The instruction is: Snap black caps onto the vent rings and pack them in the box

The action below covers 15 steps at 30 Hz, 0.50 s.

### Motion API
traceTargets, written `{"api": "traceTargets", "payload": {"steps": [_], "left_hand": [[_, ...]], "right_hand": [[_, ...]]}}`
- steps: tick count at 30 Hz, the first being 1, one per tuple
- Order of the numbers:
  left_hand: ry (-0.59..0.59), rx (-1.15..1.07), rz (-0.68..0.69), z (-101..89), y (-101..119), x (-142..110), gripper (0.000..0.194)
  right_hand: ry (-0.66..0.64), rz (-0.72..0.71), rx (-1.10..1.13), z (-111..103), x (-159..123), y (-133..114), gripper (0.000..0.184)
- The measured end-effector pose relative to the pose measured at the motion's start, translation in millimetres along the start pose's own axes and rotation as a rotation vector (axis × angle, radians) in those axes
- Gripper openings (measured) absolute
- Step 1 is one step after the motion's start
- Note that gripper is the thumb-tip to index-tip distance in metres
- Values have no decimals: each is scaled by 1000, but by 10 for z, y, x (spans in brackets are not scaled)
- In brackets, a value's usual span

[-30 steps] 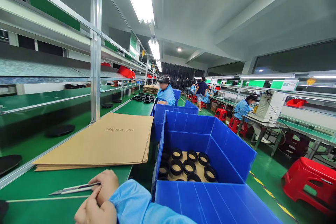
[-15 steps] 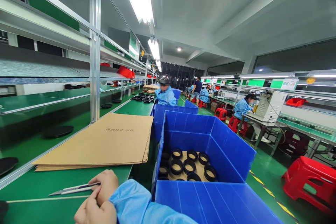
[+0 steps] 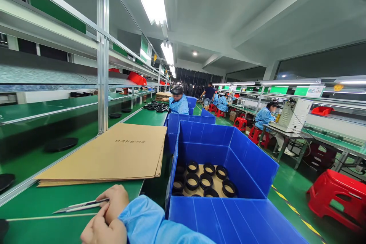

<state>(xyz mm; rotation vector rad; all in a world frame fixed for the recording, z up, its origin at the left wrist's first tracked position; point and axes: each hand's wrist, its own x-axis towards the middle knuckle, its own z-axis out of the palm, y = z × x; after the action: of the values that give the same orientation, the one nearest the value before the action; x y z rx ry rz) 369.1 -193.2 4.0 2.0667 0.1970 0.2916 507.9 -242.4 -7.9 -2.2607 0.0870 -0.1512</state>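
**Tweezers held flat on the green bench**

The tweezers lie almost flat on the green bench at about 7 o'clock in the view. Their long axis runs nearly level, with the pointed tip toward 9 o'clock and the rear end under the fingers at 3 o'clock. The right hand, in a light blue sleeve, pinches that rear end between thumb and fingers. The left hand sits just below at 6 o'clock, touching the right hand; its fingers are curled, and whether it grips anything cannot be told.

At 12 o'clock from the hands lies a stack of flat cardboard sheets with a short line of printed characters, too small to read. At 3 o'clock stands an open blue plastic crate holding black rings on a cardboard layer. Farther off, at 1 o'clock, a person in a blue coat sits at the same bench.
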Motion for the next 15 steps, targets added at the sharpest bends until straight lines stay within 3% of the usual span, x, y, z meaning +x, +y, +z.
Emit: {"api": "traceTargets", "payload": {"steps": [15], "left_hand": [[-9, 8, 19, 0, -23, 5, 52]], "right_hand": [[-27, 52, -23, 36, 142, 2, 17]]}}
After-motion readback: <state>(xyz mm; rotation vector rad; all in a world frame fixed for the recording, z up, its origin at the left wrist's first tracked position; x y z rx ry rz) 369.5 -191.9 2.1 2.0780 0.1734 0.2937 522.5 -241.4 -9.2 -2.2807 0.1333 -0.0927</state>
